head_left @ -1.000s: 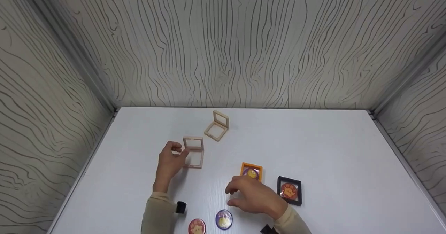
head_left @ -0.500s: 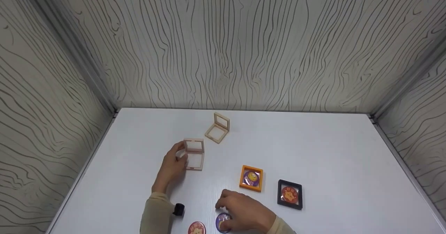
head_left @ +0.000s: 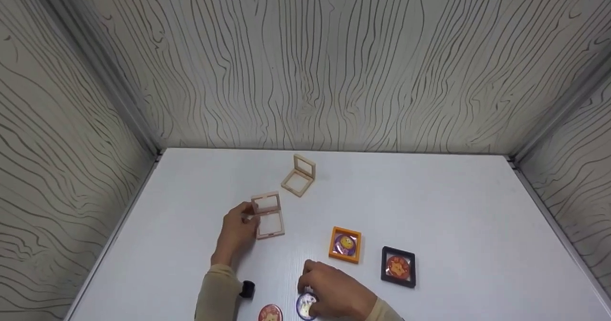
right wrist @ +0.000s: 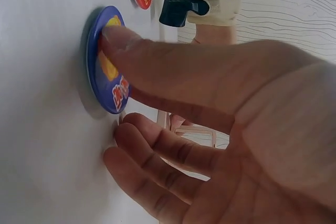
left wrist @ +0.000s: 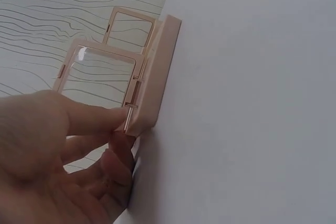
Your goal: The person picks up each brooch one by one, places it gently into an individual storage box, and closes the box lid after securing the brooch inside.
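My left hand (head_left: 237, 231) pinches the left side of a pale pink hinged display frame (head_left: 271, 235), whose clear-windowed lid stands raised. In the left wrist view, thumb and fingers grip the pink frame (left wrist: 164, 66) near its hinge corner. My right hand (head_left: 336, 290) holds a round purple-blue button badge (head_left: 305, 306) close to the table. Its thumb lies on the badge's printed face (right wrist: 118, 85), with the index finger at the edge, partly hidden behind the thumb. The other fingertips reach down to the table surface.
A red round badge (head_left: 270, 314) lies left of the purple one. An orange frame (head_left: 331, 248) with a purple badge inside and a black frame (head_left: 398, 283) with a red badge inside lie at the right. Farther back stands a beige hinged frame (head_left: 291, 190), lid up.
My right hand has come down and left onto the purple badge and taken hold of it. My left hand has closed on the pink frame, which is now turned slightly and shifted toward me.
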A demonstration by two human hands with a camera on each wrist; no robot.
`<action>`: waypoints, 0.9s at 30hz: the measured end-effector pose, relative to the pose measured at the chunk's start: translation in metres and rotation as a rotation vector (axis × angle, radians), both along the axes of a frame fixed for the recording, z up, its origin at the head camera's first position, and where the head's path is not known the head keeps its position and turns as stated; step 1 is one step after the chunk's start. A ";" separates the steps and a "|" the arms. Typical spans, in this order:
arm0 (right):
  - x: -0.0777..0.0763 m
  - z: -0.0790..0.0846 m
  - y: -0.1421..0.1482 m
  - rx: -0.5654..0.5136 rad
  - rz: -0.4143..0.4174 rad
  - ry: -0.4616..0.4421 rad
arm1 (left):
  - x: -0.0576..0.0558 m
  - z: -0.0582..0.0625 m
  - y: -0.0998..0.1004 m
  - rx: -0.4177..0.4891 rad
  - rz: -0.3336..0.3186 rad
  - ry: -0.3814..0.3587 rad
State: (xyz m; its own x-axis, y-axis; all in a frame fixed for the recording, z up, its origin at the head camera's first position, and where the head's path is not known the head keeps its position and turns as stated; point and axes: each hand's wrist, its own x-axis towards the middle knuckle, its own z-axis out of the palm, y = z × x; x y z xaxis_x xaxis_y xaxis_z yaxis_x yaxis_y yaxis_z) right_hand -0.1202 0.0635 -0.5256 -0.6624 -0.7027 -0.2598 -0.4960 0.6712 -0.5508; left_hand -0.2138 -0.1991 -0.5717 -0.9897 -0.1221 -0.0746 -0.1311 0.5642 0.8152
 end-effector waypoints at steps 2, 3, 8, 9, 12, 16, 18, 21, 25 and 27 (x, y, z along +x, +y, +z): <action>0.000 -0.001 0.001 -0.006 -0.006 -0.032 | 0.002 0.001 0.002 -0.005 0.014 -0.009; 0.000 -0.001 0.001 -0.007 -0.006 -0.039 | 0.003 0.001 0.003 -0.008 0.020 -0.009; -0.001 -0.003 0.002 -0.020 -0.009 -0.062 | 0.006 0.003 0.006 -0.026 0.037 -0.007; -0.001 -0.003 0.002 -0.025 -0.011 -0.072 | 0.005 0.004 0.006 -0.030 0.038 -0.005; -0.003 -0.003 0.002 -0.045 -0.025 -0.115 | 0.005 0.007 0.007 -0.036 0.037 -0.005; -0.005 -0.004 0.005 -0.082 -0.025 -0.143 | 0.006 0.010 0.007 -0.047 0.032 -0.002; -0.007 -0.004 0.007 -0.098 -0.020 -0.140 | 0.006 0.011 0.007 -0.052 0.030 -0.002; -0.010 -0.006 0.010 -0.109 -0.019 -0.152 | 0.007 0.011 0.007 -0.049 0.023 -0.013; -0.015 -0.007 0.013 -0.130 -0.013 -0.174 | 0.009 0.011 0.005 -0.046 -0.009 -0.017; -0.017 -0.006 0.015 -0.143 -0.008 -0.173 | 0.010 0.011 0.004 -0.045 -0.031 -0.012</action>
State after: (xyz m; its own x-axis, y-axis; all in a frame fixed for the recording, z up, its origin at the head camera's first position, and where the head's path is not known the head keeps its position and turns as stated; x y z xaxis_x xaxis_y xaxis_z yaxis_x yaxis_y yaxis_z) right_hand -0.1371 0.0786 -0.5314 -0.6221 -0.7356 -0.2682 -0.3807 0.5835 -0.7173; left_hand -0.2038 -0.1950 -0.5604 -0.9921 -0.0950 -0.0819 -0.1229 0.6038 0.7876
